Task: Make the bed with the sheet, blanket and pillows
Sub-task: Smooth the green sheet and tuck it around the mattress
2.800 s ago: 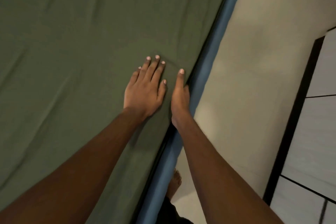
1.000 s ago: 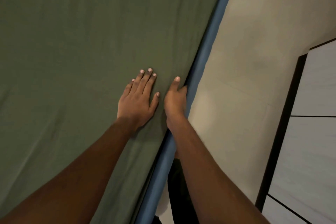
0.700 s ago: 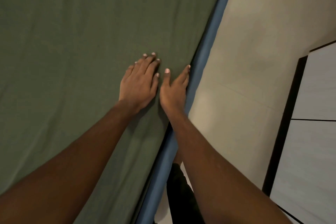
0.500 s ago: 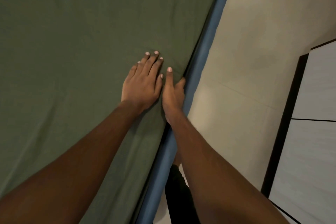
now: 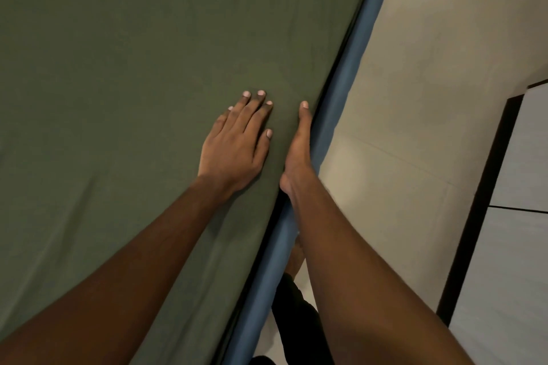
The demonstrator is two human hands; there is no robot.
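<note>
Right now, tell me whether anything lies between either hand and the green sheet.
Nothing visible does. The left hand lies flat, palm down, directly on the green sheet. The right hand stands on edge along the sheet's side, its fingers hidden down between the sheet and the blue bed edge.

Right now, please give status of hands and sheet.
Left hand flat on green sheet. Right hand at sheet edge, fingers hidden. No blanket, no pillows visible.
</note>
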